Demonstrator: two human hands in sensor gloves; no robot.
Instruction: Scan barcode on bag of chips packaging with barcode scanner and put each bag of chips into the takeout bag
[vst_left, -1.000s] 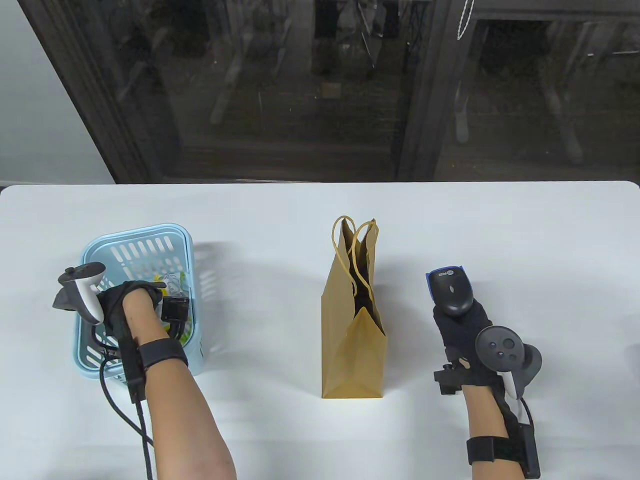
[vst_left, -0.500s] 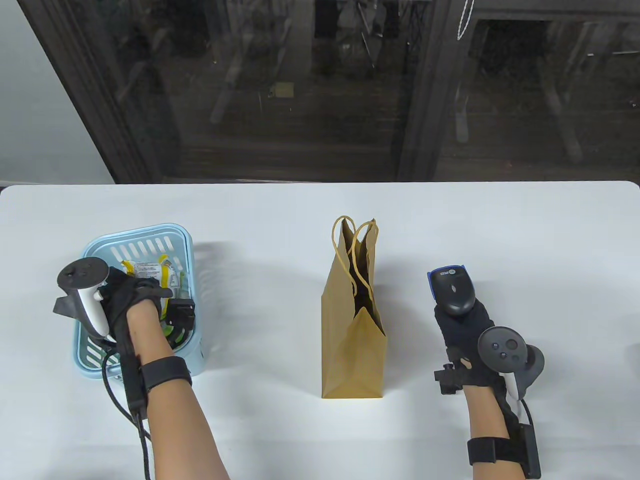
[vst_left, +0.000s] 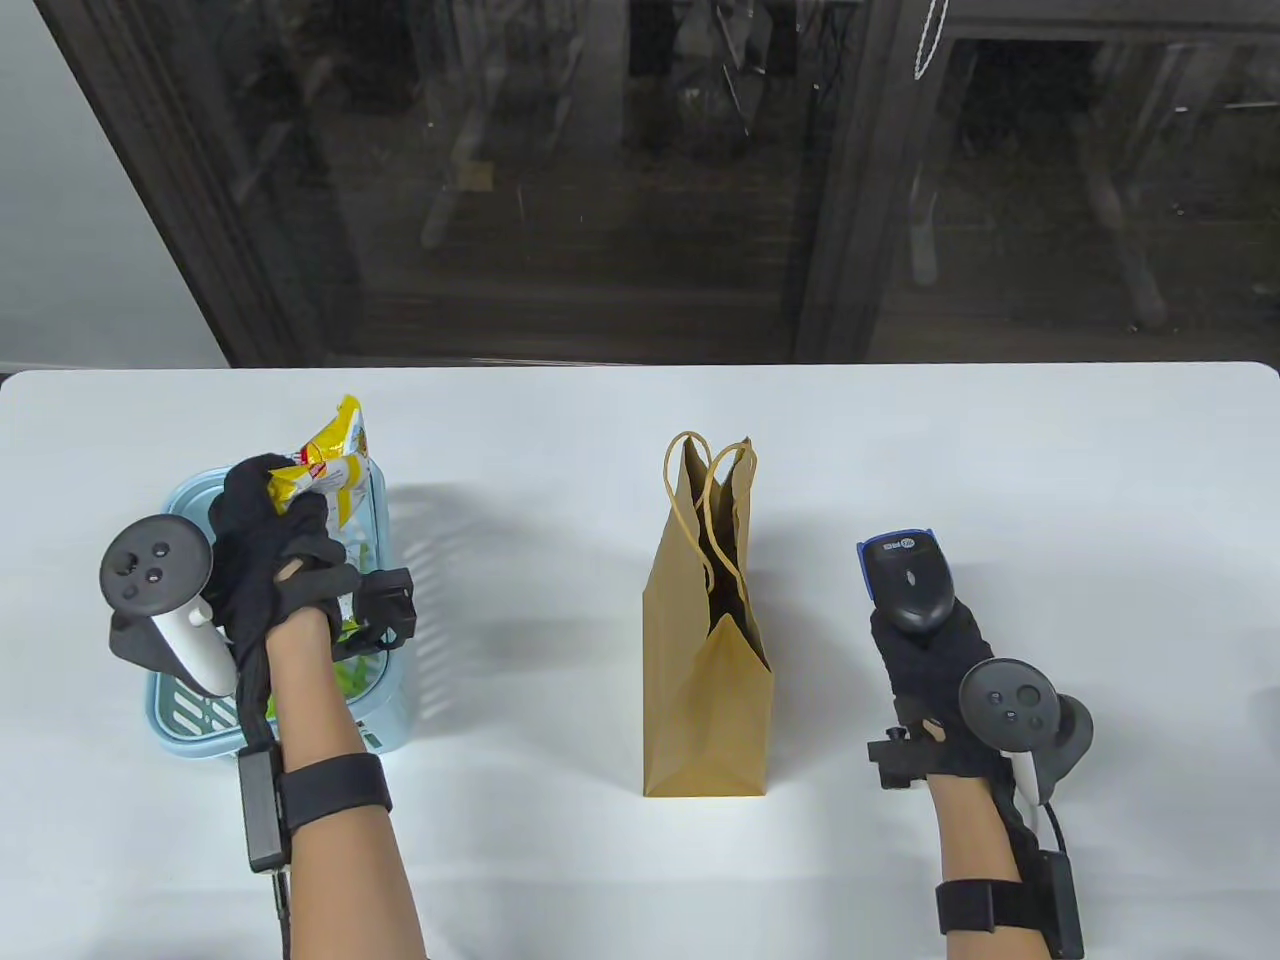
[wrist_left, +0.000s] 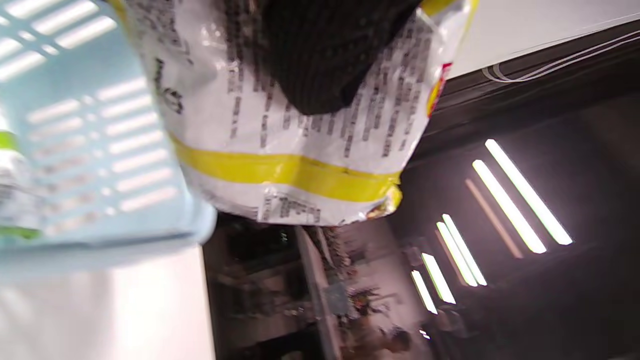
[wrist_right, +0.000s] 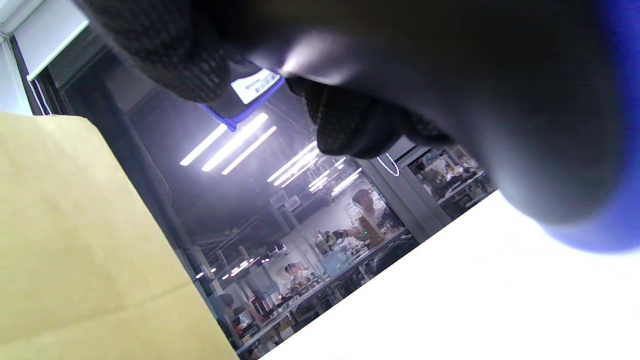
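My left hand grips a yellow and white bag of chips and holds it above the light blue basket at the table's left. In the left wrist view the bag's printed white back fills the top, with a gloved finger across it. My right hand holds a black and blue barcode scanner at the right, its head pointing away from me. The brown paper takeout bag stands upright and open at the middle, and its side shows in the right wrist view.
More packets with green print lie in the basket. White table stretches around the bag and behind the basket. A dark glass wall runs along the table's far edge.
My left hand has come up out of the basket with the yellow chip bag, lifting it toward the basket's far rim. The right hand and scanner have hardly moved.
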